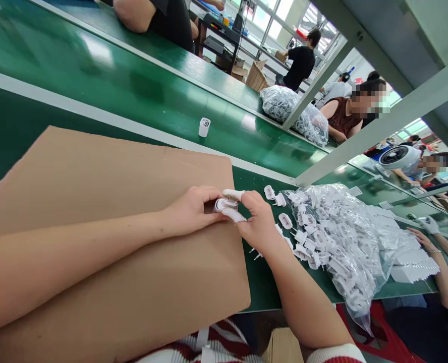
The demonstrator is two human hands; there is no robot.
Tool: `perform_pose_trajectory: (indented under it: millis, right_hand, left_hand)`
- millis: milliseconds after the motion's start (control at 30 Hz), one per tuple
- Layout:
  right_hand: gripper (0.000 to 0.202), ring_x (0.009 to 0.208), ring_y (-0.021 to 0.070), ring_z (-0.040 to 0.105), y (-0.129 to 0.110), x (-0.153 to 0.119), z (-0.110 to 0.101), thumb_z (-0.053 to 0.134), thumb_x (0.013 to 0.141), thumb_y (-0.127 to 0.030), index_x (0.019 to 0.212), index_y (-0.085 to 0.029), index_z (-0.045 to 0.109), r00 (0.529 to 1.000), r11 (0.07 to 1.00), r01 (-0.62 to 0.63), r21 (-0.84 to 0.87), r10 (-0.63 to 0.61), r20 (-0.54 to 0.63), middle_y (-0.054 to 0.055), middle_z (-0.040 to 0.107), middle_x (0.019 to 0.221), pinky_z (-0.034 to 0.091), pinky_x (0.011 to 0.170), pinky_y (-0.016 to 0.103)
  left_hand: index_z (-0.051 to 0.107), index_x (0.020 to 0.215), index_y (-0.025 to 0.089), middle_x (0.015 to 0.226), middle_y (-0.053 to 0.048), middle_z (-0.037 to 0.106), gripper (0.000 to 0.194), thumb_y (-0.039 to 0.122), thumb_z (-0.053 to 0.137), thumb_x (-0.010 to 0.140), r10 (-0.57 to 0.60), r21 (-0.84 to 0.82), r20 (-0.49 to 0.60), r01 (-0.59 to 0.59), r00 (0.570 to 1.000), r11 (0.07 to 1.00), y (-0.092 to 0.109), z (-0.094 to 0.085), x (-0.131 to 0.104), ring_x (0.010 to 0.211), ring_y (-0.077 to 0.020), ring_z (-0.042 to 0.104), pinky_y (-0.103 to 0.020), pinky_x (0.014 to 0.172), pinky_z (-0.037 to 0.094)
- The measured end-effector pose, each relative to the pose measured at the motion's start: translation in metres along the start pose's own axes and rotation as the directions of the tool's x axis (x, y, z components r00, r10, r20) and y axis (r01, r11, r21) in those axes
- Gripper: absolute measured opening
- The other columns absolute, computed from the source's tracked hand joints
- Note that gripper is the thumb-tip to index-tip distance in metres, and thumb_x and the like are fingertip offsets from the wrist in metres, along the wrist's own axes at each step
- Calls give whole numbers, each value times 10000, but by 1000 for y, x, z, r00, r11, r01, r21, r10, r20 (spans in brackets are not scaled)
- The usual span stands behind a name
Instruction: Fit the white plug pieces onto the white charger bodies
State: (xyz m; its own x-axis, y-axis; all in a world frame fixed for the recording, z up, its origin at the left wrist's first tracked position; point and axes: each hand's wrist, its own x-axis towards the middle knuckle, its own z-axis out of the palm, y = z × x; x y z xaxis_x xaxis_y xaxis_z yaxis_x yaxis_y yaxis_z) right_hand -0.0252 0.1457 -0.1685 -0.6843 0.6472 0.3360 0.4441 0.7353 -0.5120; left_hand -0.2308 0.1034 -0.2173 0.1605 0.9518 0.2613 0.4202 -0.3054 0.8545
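Note:
Near the right edge of a brown cardboard sheet (pixel 133 201), my left hand (pixel 193 209) is closed round a small white plastic piece (pixel 226 204). My right hand (pixel 255 217) meets it from the right, its thumb and a finger, both in white coverings, pinching the same piece. Part of the piece is hidden by the fingers. Beside my right hand, loose white plug parts (pixel 285 221) lie on the green table. A single white housing (pixel 204 127) stands on the green surface beyond the cardboard.
A clear plastic bag (pixel 356 242) spills many white parts at the right, next to stacked white pieces (pixel 413 267). A metal post (pixel 322 161) rises beyond. Another person's hand (pixel 426 242) is at the far right; more people sit across the line.

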Motion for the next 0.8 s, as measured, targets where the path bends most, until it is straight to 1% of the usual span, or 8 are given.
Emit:
perform_pose_trajectory:
  millis: [100, 233, 467, 667, 733, 800]
  right_hand:
    - [290, 915, 234, 609, 0, 3, 3, 593, 846, -77, 1063, -229, 711, 999, 996, 35, -83, -35, 1, 55, 706, 936, 493, 802, 342]
    - [251, 909, 234, 605, -2, 2, 7, 562, 867, -86, 1013, -237, 699, 995, 990, 79, -119, -86, -57, 54, 688, 901, 482, 785, 335]
    - [216, 858, 223, 567, -8, 3, 8, 551, 824, -59, 916, -220, 660, 995, 985, 73, -156, -81, -51, 52, 682, 877, 453, 743, 323]
    - [203, 765, 208, 541, -13, 9, 8, 551, 762, -53, 825, -232, 624, 999, 962, 29, -271, -36, -22, 32, 677, 810, 405, 682, 307]
    - [218, 770, 210, 567, -15, 9, 7, 564, 742, -55, 840, -235, 638, 999, 944, 20, -329, -28, -21, 26, 694, 811, 440, 762, 321]
    - [269, 807, 212, 606, -17, 9, 7, 564, 738, -49, 895, -244, 663, 999, 925, 30, -379, -41, -22, 18, 717, 832, 453, 939, 354]
  left_hand:
    - [726, 943, 222, 914, -31, 715, 363, 579, 722, 877, -9, -7, 1, 9, 1000, 1000, 0, 0, 0, 878, -242, 646, -344, 772, 503]
    - [717, 914, 218, 897, -25, 702, 357, 572, 733, 867, -22, -22, -3, 22, 1000, 1000, 0, 0, 0, 867, -237, 642, -337, 767, 496]
    - [713, 888, 209, 881, -23, 692, 334, 541, 745, 856, -22, -17, 1, 22, 1000, 1000, 2, -1, 0, 872, -236, 628, -337, 763, 476]
    - [719, 893, 208, 877, -31, 687, 326, 532, 731, 861, -11, -16, -6, 11, 1000, 1000, 2, 0, -1, 868, -237, 625, -344, 764, 480]
    - [720, 888, 211, 875, -33, 688, 320, 528, 738, 848, -20, -15, -15, 19, 1000, 1000, 1, 0, -1, 870, -242, 632, -349, 771, 494]
    - [720, 879, 214, 871, -33, 689, 313, 523, 748, 833, -45, -23, -31, 44, 999, 999, 1, 2, -1, 864, -244, 638, -351, 772, 508]
